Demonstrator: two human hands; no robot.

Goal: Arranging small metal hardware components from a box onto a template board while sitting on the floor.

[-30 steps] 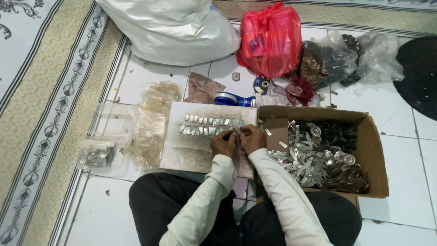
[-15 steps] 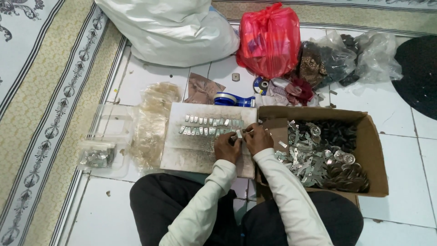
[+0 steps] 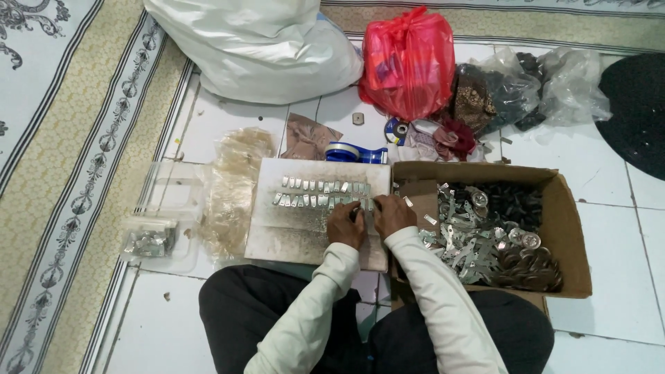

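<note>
Both hands, left hand (image 3: 346,225) and right hand (image 3: 392,213), grip unclear, touching metal clips (image 3: 322,193) row end

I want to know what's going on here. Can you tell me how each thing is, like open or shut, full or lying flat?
Cardboard box: open, partly filled with metal pieces.
White board: lying flat, small metal pieces in two rows on it.
Red bag: bulging, gathered at top.
White sack: full, lying down.
Left hand: on the board, by the rows.
Right hand: on the board's edge, touching pieces.
Clear tray: open.
</note>
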